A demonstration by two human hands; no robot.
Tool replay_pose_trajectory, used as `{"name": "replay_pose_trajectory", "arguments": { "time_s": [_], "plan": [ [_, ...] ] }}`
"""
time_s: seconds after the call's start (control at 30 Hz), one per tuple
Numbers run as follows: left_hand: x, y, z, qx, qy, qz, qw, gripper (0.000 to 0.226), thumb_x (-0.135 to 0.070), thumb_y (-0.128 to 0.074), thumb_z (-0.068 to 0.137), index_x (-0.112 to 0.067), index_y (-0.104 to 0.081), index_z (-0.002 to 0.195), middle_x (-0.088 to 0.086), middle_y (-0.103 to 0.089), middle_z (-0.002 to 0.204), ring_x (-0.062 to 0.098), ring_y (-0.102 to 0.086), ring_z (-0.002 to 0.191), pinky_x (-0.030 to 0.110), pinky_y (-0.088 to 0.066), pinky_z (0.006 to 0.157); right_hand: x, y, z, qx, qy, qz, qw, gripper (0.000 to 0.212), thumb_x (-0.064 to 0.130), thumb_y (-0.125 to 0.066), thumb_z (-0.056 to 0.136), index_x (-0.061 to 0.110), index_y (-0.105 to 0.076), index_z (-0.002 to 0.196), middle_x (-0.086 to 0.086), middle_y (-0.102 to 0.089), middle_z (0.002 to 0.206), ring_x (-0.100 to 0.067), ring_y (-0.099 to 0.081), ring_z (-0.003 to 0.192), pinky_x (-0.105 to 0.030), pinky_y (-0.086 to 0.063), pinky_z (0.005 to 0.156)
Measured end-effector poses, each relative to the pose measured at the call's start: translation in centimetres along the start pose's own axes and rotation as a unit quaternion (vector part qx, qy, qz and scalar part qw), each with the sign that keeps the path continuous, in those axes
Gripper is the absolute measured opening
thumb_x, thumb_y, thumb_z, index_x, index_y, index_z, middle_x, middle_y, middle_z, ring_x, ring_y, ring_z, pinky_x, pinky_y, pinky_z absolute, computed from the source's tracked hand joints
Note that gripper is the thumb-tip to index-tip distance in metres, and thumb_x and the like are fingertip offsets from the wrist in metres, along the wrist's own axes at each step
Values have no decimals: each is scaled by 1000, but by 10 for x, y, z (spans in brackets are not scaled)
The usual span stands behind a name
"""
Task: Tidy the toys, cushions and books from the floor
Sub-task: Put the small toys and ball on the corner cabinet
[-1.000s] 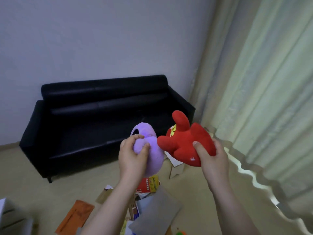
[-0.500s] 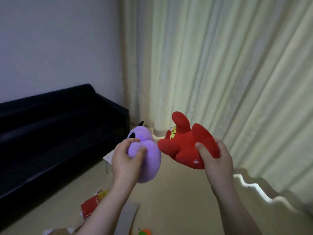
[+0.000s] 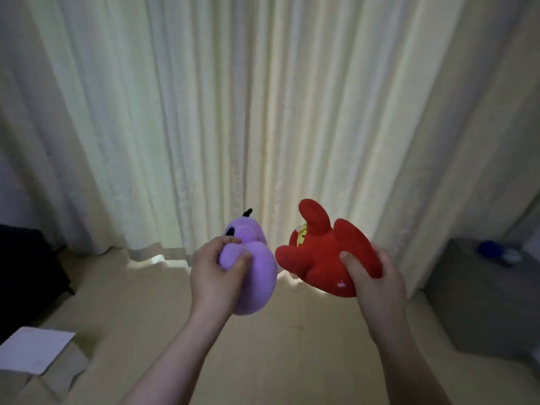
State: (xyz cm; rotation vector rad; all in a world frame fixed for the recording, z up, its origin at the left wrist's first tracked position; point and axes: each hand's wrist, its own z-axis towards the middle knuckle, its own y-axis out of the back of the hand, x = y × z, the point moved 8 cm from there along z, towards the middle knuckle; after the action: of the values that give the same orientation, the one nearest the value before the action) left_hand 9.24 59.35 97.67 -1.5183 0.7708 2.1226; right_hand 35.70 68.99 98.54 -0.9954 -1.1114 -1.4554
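My left hand (image 3: 214, 274) grips a purple plush toy (image 3: 257, 270) with black markings, held up at chest height in the middle of the view. Beside it, my right hand (image 3: 377, 285) grips a red plush toy (image 3: 321, 255) with a rounded ear and a yellow patch. The two toys hang close together without touching, above the pale floor (image 3: 292, 340).
Pale curtains (image 3: 233, 112) fill the view ahead, their hem on the floor. The dark sofa's end (image 3: 26, 270) is at the left edge. A white box (image 3: 35, 350) lies at lower left. A grey cloth-covered block (image 3: 485, 299) with a blue object (image 3: 493, 249) on top stands at right.
The view has swung right, from the black sofa to the curtains. Both hands still hold the toys the same way. The books and papers on the floor have left the view.
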Motion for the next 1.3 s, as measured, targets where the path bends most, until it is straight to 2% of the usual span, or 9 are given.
{"name": "replay_pose_trajectory", "arguments": {
  "time_s": [0.1,0.33,0.4,0.5,0.57,0.63,0.77,0.97,1.3],
  "plan": [
    [-22,-79,-17,76,-3,-28,997,14,-17,-69,79,-29,-65,85,-9,-70,88,13,-65,86,41,-55,76,-22,74,16,-59,-17,-6,998,45,38,-68,84,27,-53,126,6,-60,110,-14,-60,95,-28,-47,76],
    [-63,-227,-54,221,-37,-50,973,13,-22,-70,77,-30,-65,87,-12,-70,89,10,-65,85,39,-55,77,-61,200,27,-173,-49,-25,983,40,36,-69,84,32,-50,118,6,-60,109,-12,-60,93,-27,-49,74],
    [-70,-270,-65,260,-35,-63,963,15,-25,-71,74,-33,-65,86,-13,-69,86,10,-65,84,42,-56,77,-59,231,31,-192,-36,-30,980,41,40,-72,79,32,-51,113,7,-60,107,-21,-62,101,-25,-48,69],
    [-78,-334,-77,313,-35,-78,946,18,-32,-66,66,-36,-64,84,-14,-69,82,14,-66,80,47,-56,75,-74,268,49,-218,-53,-45,973,54,52,-71,71,28,-52,116,14,-57,101,-25,-59,109,-34,-50,77],
    [-82,-375,-81,341,-42,-88,935,20,-33,-66,65,-35,-65,85,-10,-70,82,19,-66,81,50,-56,75,-99,295,69,-277,-78,-89,954,47,51,-73,75,33,-54,114,19,-59,98,-19,-63,98,-34,-50,74],
    [-86,-414,-81,359,-52,-95,927,22,-33,-66,65,-33,-65,86,-9,-70,82,20,-66,80,51,-56,74,-130,320,93,-275,-82,-121,950,42,52,-71,79,42,-53,116,22,-60,100,-8,-63,92,-30,-48,69],
    [-98,-495,-73,385,-68,-109,914,22,-32,-66,65,-31,-66,87,-9,-70,80,14,-65,77,41,-56,73,-132,363,123,-340,-73,-86,934,25,28,-69,86,32,-57,107,18,-62,91,-1,-60,82,-23,-50,70],
    [-119,-613,-52,435,-115,-88,889,21,-12,-73,78,-20,-67,96,-5,-69,85,7,-61,76,18,-45,64,-145,410,202,-371,-86,-99,919,26,30,-67,87,29,-58,110,15,-64,96,-2,-61,86,-18,-45,64],
    [-144,-769,-66,466,-154,-62,869,17,-8,-71,78,-20,-67,90,-6,-67,77,11,-59,69,10,-39,54,-202,507,286,-423,-102,-86,896,28,30,-68,87,26,-59,114,8,-66,101,-6,-62,88,-20,-47,66]
  ]
}}
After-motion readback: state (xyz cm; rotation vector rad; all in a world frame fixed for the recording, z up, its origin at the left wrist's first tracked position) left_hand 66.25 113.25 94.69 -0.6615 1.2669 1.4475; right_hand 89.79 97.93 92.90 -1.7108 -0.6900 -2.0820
